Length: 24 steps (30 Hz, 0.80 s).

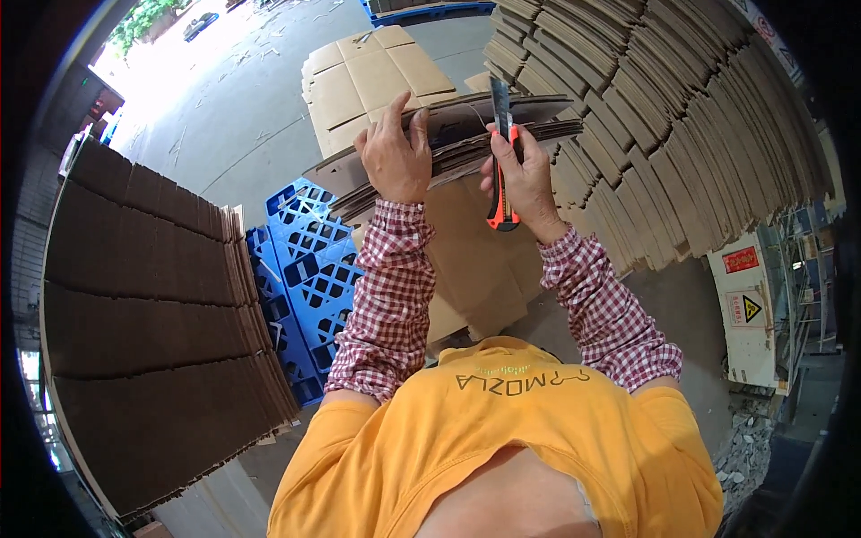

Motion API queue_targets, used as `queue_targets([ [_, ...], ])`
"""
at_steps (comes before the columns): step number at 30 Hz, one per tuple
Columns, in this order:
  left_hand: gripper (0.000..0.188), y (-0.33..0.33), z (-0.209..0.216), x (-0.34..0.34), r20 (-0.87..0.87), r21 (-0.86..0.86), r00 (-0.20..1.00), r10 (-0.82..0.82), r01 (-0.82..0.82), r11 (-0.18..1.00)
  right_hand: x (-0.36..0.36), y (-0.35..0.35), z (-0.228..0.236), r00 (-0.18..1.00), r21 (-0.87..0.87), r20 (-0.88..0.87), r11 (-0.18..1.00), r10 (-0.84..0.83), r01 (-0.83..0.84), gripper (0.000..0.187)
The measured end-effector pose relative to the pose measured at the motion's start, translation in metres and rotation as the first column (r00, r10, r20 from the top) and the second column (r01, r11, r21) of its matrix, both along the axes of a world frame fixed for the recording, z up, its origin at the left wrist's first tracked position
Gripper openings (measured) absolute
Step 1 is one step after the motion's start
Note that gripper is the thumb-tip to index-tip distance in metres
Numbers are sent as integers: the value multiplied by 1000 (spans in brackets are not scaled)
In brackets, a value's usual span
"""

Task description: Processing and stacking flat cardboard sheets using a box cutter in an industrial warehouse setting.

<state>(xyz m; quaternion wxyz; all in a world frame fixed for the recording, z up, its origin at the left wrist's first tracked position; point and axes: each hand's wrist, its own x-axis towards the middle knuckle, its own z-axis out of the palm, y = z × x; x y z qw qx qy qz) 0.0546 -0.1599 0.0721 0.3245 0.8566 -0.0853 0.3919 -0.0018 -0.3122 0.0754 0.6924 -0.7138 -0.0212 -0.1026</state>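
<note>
My right hand [529,175] is closed round the red and black handle of a utility knife [502,193]. Its long blade is out and points away from me, next to the upright bundle of flat cardboard sheets [457,157]. Across that bundle's left part lies my left hand [395,161], thumb and forefinger apart, the fingers bent over the top edge of the cardboard. The fingertips are partly hidden there. A thin strand, perhaps strapping, shows by the bundle near the blade. Under the bundle are larger flat brown cardboard sheets [466,260].
Tall stacks of folded cardboard [664,134] rise at the right. On the left a dark brown cardboard stack [152,314] stands beside a blue plastic pallet [314,260]. More flat cardboard [359,81] lies beyond the bundle. A pale cabinet [749,314] with warning signs is at far right.
</note>
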Motion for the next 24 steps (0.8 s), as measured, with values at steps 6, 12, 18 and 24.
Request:
queue_targets([
  [6, 27, -13, -4, 5, 96, -20, 994, 46, -45, 999, -1, 2, -17, 995, 158, 45, 984, -89, 81, 32],
  [12, 23, -26, -4, 11, 132, -106, 989, 70, -57, 993, 4, 6, -14, 993, 134, 44, 986, -110, 104, 28],
  [18, 12, -30, -14, 10, 228, -172, 972, 66, -27, 985, -6, 6, -14, 999, 209, -4, 977, -48, 48, 32],
  [24, 13, -23, -12, 19, 257, -166, 963, 82, -40, 985, -25, 3, -11, 998, 184, -31, 982, 47, -41, 38],
])
